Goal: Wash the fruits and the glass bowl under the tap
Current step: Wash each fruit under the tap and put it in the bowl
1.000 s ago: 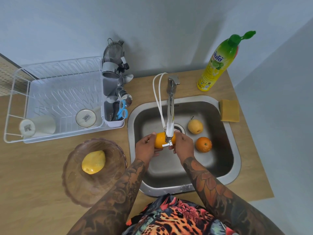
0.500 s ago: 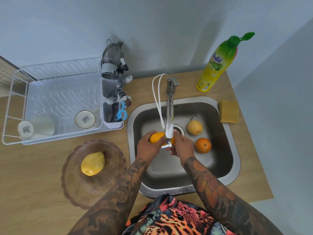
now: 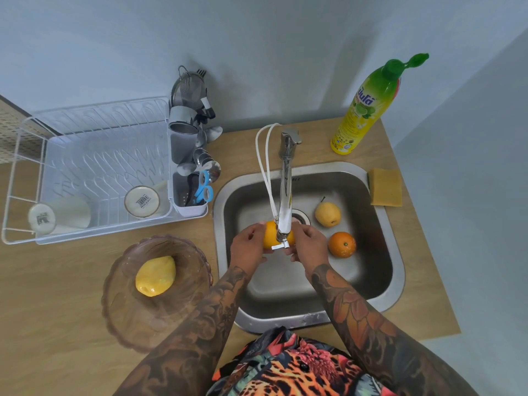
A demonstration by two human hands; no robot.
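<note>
Head view: both hands are over the sink (image 3: 395, 270), under the tap (image 3: 285, 195). The left hand (image 3: 248, 247) and right hand (image 3: 310, 247) curl round an orange fruit (image 3: 270, 234) from either side, right below the tap's spout. Spout end and its small lever cover the fruit's right half. Water flow can't be confirmed from this angle.

In the sink basin: a yellow pear (image 3: 328, 214) lies right of the drain and a second orange (image 3: 342, 244) lies just in front of it; the two sit near each other and I can't tell if they touch. Both are clear of the hands.

The glass bowl (image 3: 120, 310) sits on the wooden counter (image 3: 51, 324) left of the sink, with one yellow mango-like fruit (image 3: 155, 275) in it. Left forearm passes over the bowl's right edge (contact unclear).

Behind the bowl there's a white dish rack (image 3: 25, 155) holding two cups (image 3: 60, 218) lying on their sides, bases toward camera. The cutlery holder (image 3: 188, 207) on the rack's right end has blue-handled scissors (image 3: 204, 190), ladles and a strainer.

Right side: dish soap bottle (image 3: 365, 110) stands upright on the counter behind the sink, with its green cap flipped open. Yellow sponge (image 3: 385, 187) lies flat at the sink's right rim. Two white hoses (image 3: 264, 167) loop from behind the tap down to the spout end.
</note>
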